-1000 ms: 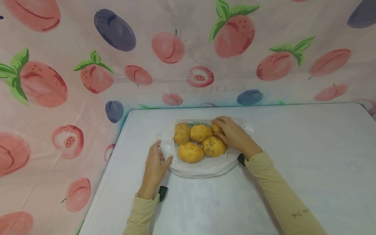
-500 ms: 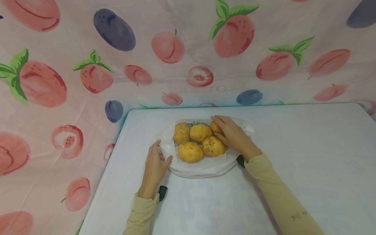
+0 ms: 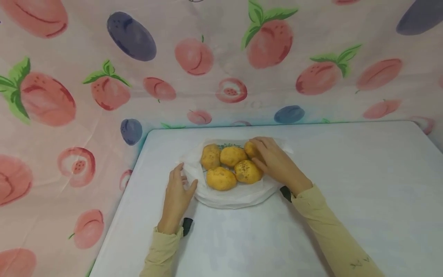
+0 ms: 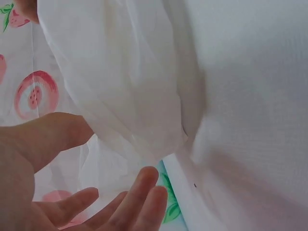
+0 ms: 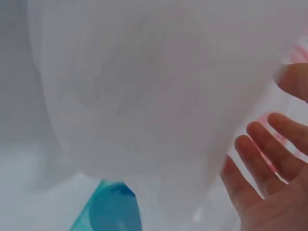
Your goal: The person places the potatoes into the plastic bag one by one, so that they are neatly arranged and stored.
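Several yellow potatoes (image 3: 221,178) lie in an opened white plastic bag (image 3: 235,202), its rim spread around them, near the back middle of the table. My right hand (image 3: 278,163) is over the bag's right side, its fingers and thumb beside the back right potato (image 3: 250,150), partly covering it. In the right wrist view the fingers (image 5: 262,175) are spread and loosely bent. My left hand (image 3: 175,198) is at the bag's left edge with thumb and fingers apart. In the left wrist view the thumb (image 4: 53,139) is against or just behind the bag's edge; contact is unclear.
A white table (image 3: 363,184) extends around the bag, its back edge against a pink fruit-printed cloth (image 3: 200,23). The same cloth hangs along the left. A black piece (image 3: 187,226) shows at the left cuff and another black piece (image 3: 286,194) at the right cuff.
My right hand has drawn slightly to the right, so more of the back right potato shows. My left hand has shifted slightly left from the bag. The head view has turned a little right.
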A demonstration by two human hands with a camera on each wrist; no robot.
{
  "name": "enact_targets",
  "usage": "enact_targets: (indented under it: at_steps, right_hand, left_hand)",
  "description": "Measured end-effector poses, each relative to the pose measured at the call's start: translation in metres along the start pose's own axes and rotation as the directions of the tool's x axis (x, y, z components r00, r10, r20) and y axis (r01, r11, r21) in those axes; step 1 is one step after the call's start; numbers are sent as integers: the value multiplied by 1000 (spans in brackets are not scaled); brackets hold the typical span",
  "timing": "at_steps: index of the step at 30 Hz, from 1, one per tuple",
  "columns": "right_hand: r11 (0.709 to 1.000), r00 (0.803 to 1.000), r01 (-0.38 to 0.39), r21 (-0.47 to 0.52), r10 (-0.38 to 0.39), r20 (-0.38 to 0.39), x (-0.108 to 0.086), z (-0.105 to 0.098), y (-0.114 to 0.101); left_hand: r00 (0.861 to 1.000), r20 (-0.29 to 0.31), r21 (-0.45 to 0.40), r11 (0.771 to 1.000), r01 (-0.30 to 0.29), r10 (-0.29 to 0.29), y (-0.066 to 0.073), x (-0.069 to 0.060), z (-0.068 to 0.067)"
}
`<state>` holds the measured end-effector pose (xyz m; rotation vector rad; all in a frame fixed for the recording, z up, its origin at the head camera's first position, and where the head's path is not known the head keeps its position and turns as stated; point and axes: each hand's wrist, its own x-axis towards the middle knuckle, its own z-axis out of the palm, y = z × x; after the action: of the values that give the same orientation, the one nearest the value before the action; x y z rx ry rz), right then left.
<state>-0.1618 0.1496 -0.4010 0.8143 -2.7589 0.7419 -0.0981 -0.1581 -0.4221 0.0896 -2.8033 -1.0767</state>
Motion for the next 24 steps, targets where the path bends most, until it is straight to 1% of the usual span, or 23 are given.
enact_targets:
  at_steps: [6, 8, 11, 13, 16, 20, 22, 24]
  right_hand:
    - [999, 1000, 26, -42, -26, -13, -10, -11, -8]
    - [998, 999, 33, -57, -35, -22, -13, -14, -10]
    - [997, 999, 27, -67, -29, -40, -19, -20, -13]
    - [997, 998, 21, -80, -26, -52, -22, -24, -15]
    - [995, 997, 16, -95, -23, -70, -27, -30, -17]
    - [994, 996, 3, -106, -12, -84, -34, -36, -19]
    - [994, 996, -11, -113, 1, -85, -38, -38, -19]
    - [993, 996, -27, -117, 17, -83, -43, -39, -19]
  left_hand:
    - [998, -48, 71, 997, -25, 28, 0, 0, -10]
    - [997, -66, 78, 996, -36, 41, 2, -1, -14]
    - [993, -91, 76, 994, -74, 81, 5, -1, -18]
    - [987, -103, 74, 991, -112, 119, 8, -1, -21]
    - [978, -99, 72, 982, -177, 184, 14, 1, -23]
    - [961, -63, 73, 961, -266, 270, 25, 3, -24]
    - [947, -47, 86, 946, -313, 318, 30, 3, -25]
    - [929, -38, 105, 926, -362, 368, 35, 2, -24]
